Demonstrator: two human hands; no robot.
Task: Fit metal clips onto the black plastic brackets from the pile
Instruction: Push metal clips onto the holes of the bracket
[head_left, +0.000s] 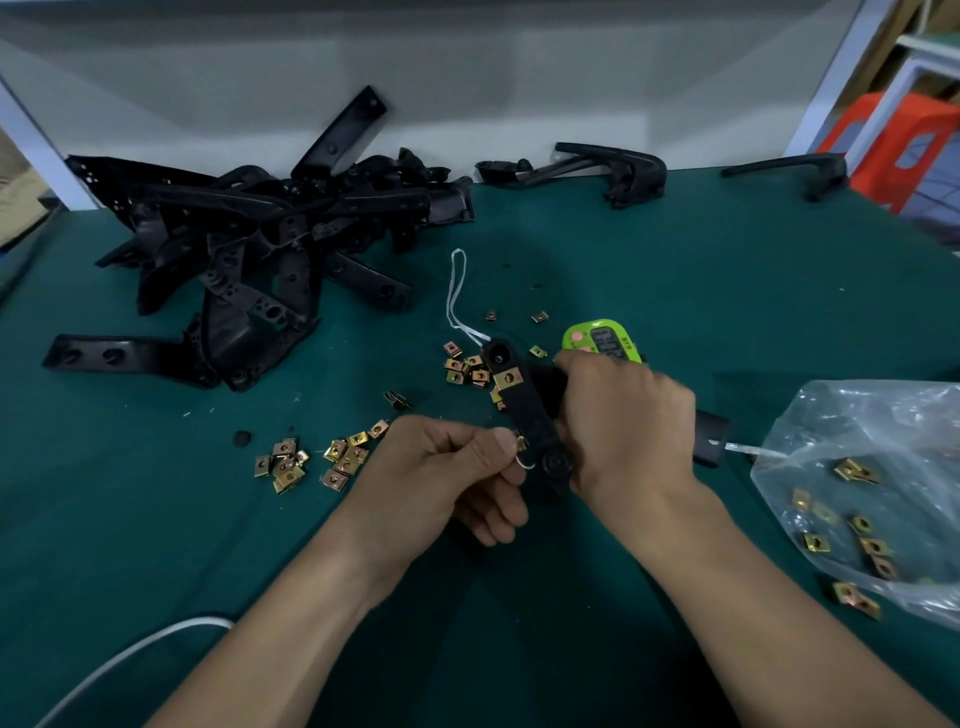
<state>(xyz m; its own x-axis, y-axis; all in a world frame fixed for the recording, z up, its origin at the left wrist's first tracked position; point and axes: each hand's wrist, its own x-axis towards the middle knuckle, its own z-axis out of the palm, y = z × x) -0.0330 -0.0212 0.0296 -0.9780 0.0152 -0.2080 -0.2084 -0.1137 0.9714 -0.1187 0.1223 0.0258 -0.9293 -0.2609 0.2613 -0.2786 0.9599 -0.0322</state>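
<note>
My right hand (623, 415) grips a black plastic bracket (530, 410) above the green table; one brass-coloured metal clip (507, 378) sits on the bracket's upper part. My left hand (447, 467) pinches another small metal clip (521, 446) between thumb and forefinger, right against the bracket's left edge near its lower end. A big pile of black brackets (260, 244) lies at the back left. Loose clips (311, 460) are scattered on the table left of my hands, and more (465, 366) lie just behind the bracket.
A green digital timer (602, 340) with a white cord (457, 291) sits behind my right hand. A clear plastic bag (872, 493) holding several clips lies at the right. Finished-looking black brackets (613, 171) rest at the back. A white cable (130, 660) crosses the near left corner.
</note>
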